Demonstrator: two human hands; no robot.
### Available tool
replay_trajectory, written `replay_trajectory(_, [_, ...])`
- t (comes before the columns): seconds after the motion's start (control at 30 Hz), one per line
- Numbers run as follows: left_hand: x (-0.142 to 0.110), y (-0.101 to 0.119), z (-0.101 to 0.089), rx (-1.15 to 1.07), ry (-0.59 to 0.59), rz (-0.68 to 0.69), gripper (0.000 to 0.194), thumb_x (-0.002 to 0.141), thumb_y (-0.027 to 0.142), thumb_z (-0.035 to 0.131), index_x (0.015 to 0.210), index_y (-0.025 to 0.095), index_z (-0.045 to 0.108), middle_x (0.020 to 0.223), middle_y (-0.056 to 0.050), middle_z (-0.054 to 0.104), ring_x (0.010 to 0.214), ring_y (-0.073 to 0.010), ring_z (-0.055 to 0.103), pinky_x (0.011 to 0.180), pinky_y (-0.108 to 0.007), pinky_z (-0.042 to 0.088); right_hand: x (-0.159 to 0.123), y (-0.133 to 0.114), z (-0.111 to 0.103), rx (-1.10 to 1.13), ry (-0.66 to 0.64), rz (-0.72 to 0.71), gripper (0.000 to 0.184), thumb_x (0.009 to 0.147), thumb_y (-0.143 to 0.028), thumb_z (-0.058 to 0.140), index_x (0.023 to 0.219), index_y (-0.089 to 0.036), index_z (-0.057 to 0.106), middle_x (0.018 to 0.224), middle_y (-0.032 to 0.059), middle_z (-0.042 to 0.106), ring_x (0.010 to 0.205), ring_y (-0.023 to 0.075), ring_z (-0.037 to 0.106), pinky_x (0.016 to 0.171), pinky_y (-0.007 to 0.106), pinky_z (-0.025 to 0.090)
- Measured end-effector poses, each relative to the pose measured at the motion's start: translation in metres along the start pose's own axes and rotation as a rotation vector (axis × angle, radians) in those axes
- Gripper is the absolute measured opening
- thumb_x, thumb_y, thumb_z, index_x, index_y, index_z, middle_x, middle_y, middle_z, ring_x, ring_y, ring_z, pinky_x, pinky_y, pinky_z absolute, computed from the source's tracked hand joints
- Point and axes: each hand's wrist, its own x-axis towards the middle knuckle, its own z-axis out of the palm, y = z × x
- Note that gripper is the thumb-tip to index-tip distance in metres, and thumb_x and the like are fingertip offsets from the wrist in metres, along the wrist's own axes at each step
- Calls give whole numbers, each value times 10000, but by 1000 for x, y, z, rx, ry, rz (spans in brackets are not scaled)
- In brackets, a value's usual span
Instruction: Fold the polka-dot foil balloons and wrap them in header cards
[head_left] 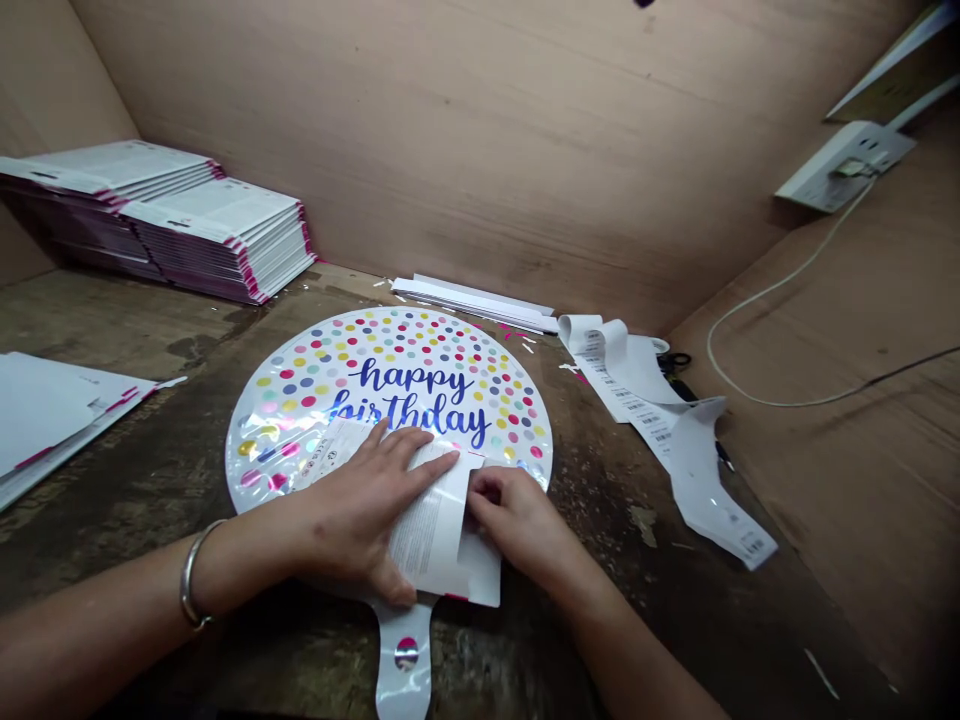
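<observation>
A flat, round foil balloon [300,345] with colourful dots and "happy birthday" lettering lies on the table, its neck toward me. On its lower part rests a white printed card package [442,515], which has a folded panel at its right side. My left hand [375,490] lies over the package with fingers spread, pressing it down. A silver bangle is on that wrist. My right hand [517,510] has its fingers curled in a pinch at the package's right edge. The fingertips are partly hidden there.
Stacked card packages [217,230] stand at the back left, and more flat cards [60,410] lie at the left edge. White strips [476,300] lie along the back wall. At the right are a curled barcode label strip [645,400], black scissors [679,360] and a cable [720,340].
</observation>
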Motion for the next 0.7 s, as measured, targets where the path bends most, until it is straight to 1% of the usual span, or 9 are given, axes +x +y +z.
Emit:
replay_trajectory(0.1, [-3,-5,-4,-17,-54,43,1201,456,685,734,1450,238,229,1506,-186,178,1366,-425,128,1085,-598,59,-3,9,-14,-287,199,-147,219,839,-235,476,898,-168,676,903,78,701,847,212,634,744,339,507])
replay_trajectory(0.17, [-6,-7,-8,-21,-103,106,1039,556,672,699,1425,269,298,1524,-150,156,1377,-414,101,1082,-606,49,-8,17,-16,-445,197,-345,309,865,-204,456,1119,-187,631,1187,98,628,1133,249,535,949,414,436])
replay_trajectory(0.23, [-10,-7,-11,-13,-116,144,695,747,533,632,1369,336,391,1509,-72,248,1385,-373,129,1079,-616,36,-16,21,-9,-568,134,-451,383,874,-171,449,1241,-191,559,1320,93,540,1252,265,430,1025,457,372])
replay_trajectory(0.27, [-12,-7,-12,-8,-104,138,538,823,444,579,1335,365,433,1480,-38,322,1382,-350,170,1077,-622,30,-22,21,-5,-616,124,-445,391,877,-162,450,1256,-177,546,1320,103,539,1241,276,437,1016,469,380])
replay_trajectory(0.33, [-19,-7,-10,-10,-73,86,430,883,368,513,1309,385,459,1427,-12,416,1364,-326,246,1074,-628,36,-32,18,3,-677,147,-400,340,879,-149,451,1191,-143,586,1242,134,593,1113,290,522,937,473,437])
replay_trajectory(0.4, [-24,-7,-5,-34,-44,17,468,868,445,525,1321,357,448,1422,-31,423,1355,-326,268,1074,-622,76,-40,9,7,-658,147,-385,250,883,-139,446,1031,-155,646,1050,129,671,910,260,580,810,433,485])
replay_trajectory(0.47, [-27,-7,1,-70,-7,-25,527,829,519,554,1307,314,471,1434,-52,404,1360,-327,255,1077,-603,126,-41,0,8,-572,164,-415,200,890,-146,447,904,-182,644,887,94,670,800,221,565,742,384,479])
replay_trajectory(0.57, [-26,-3,12,-104,61,-54,434,839,452,566,1235,275,541,1408,-49,444,1358,-298,275,1085,-558,181,-29,-5,9,-469,171,-463,121,881,-161,489,850,-187,603,892,77,624,857,210,530,767,352,454])
replay_trajectory(0.7, [-28,5,20,-102,116,-109,343,876,328,530,1206,245,567,1351,-48,513,1327,-270,343,1090,-530,212,-12,0,14,-490,32,-433,100,838,-146,547,744,-178,540,855,68,578,829,204,499,735,340,437])
